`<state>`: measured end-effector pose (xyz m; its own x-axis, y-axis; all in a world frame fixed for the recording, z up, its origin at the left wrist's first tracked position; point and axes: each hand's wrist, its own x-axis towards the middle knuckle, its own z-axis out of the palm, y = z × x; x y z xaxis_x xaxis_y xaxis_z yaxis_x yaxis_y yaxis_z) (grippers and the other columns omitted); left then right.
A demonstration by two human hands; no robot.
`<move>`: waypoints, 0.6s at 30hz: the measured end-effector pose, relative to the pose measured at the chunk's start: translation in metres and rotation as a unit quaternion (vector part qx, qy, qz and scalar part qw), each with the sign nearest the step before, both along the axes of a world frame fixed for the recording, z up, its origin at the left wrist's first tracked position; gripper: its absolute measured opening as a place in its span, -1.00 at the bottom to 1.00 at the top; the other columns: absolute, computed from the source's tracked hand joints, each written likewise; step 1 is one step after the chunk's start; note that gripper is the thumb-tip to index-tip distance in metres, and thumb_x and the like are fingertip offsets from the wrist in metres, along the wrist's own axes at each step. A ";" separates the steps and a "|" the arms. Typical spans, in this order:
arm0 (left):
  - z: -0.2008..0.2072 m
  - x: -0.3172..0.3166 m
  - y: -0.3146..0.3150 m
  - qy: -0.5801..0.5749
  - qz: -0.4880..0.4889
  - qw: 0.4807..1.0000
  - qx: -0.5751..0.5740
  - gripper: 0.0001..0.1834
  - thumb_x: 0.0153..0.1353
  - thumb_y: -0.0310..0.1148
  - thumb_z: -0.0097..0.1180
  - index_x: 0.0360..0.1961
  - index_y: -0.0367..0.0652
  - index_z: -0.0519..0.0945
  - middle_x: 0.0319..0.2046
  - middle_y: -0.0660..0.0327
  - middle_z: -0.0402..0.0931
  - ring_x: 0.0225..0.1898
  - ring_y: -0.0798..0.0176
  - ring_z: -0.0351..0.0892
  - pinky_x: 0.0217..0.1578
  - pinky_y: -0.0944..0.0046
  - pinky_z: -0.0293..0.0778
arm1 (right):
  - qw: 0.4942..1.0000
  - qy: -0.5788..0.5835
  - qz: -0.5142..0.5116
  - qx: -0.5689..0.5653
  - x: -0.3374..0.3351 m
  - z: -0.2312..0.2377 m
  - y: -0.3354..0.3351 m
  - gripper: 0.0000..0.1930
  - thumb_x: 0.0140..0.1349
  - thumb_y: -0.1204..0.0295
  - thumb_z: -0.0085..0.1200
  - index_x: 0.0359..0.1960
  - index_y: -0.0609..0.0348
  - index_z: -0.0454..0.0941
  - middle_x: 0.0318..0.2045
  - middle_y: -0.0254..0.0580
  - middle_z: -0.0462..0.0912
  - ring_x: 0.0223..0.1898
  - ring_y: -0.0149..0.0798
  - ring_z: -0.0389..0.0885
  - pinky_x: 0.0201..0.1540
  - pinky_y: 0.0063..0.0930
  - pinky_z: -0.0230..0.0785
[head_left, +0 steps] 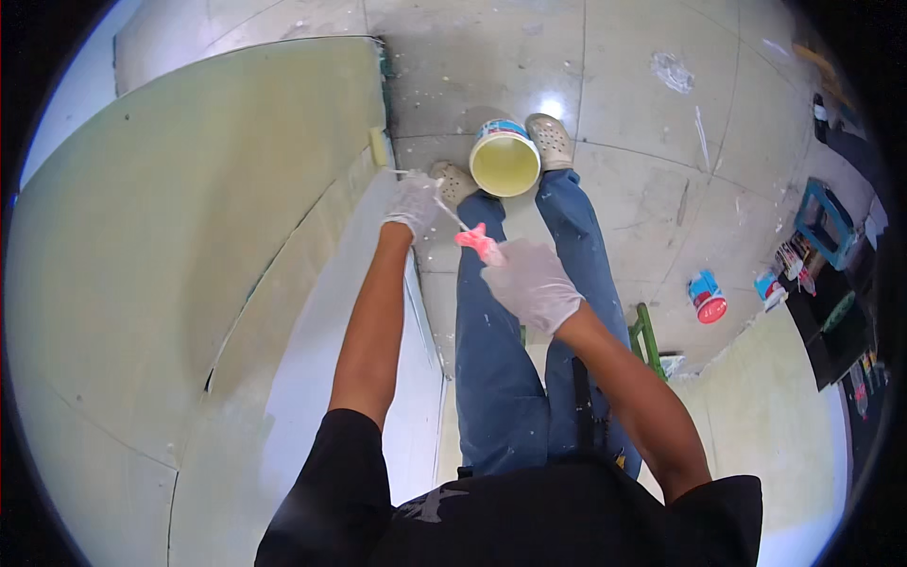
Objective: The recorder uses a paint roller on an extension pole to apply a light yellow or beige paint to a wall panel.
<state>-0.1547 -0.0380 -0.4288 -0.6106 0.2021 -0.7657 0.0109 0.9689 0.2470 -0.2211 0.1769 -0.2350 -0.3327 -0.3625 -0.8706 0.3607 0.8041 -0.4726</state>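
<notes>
A paint roller with a pink handle and a thin metal rod is held in both hands. My right hand, in a thin whitish glove, is closed round the handle. Farther up, my gloved left hand is closed on the rod. The pale yellow roller sleeve lies against the edge of a large pale yellow panel on the left. White covers the panel's near strip. Between my feet is a bucket with a blue label, its inside pale yellow.
A small blue-and-red can sits on the tiled floor at right, with another blue-and-white container beyond it. Part of a green frame shows by my right leg. A blue frame-like object and clutter line the far right.
</notes>
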 end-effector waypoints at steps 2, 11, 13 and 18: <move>-0.021 0.005 -0.016 0.021 -0.007 1.000 0.009 -0.60 0.37 -0.16 -0.15 -0.28 -0.18 0.67 -0.25 -0.04 0.61 -0.11 -0.08 0.60 -0.11 0.00 0.51 | 0.999 -0.037 -0.006 0.012 -0.004 0.000 -0.008 -0.65 0.19 0.23 -0.03 -0.41 0.33 0.61 -0.41 0.32 0.59 -0.29 0.29 0.58 -0.21 0.04 0.37; 0.019 -0.025 -0.021 0.117 0.075 0.990 -0.005 -0.60 0.34 -0.17 -0.08 -0.44 -0.24 0.65 -0.42 -0.02 0.60 -0.27 -0.10 0.60 -0.25 -0.04 0.50 | 0.998 0.043 0.037 -0.016 -0.017 0.008 -0.031 -0.77 0.16 0.40 0.01 -0.45 0.36 0.59 -0.43 0.28 0.62 -0.29 0.22 0.64 -0.20 -0.02 0.46; 0.058 -0.007 -0.034 0.304 0.078 0.947 0.063 -0.72 0.22 -0.31 0.08 -0.60 -0.19 0.56 -0.57 0.04 0.51 -0.41 -0.06 0.54 -0.42 -0.05 0.43 | 0.991 0.079 0.019 -0.108 -0.028 0.067 -0.012 -0.77 0.16 0.37 0.04 -0.40 0.36 0.55 -0.52 0.26 0.54 -0.36 0.24 0.56 -0.30 0.00 0.37; 0.202 -0.006 0.024 0.389 0.101 0.913 0.069 -0.78 0.10 -0.35 0.20 -0.62 -0.12 0.48 -0.65 0.14 0.41 -0.51 0.02 0.44 -0.54 0.04 0.29 | 0.988 -0.070 0.138 0.014 -0.068 0.228 0.045 -0.45 0.15 0.29 0.20 0.17 0.13 0.34 -0.57 0.07 0.58 -0.52 0.16 0.60 -0.47 -0.07 0.44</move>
<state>-0.1610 -0.0139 -0.2264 -0.9944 0.0873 -0.0597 0.0600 0.9306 0.3611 -0.2890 0.2215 -0.0075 -0.1008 -0.3980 -0.9118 0.1853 0.8930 -0.4102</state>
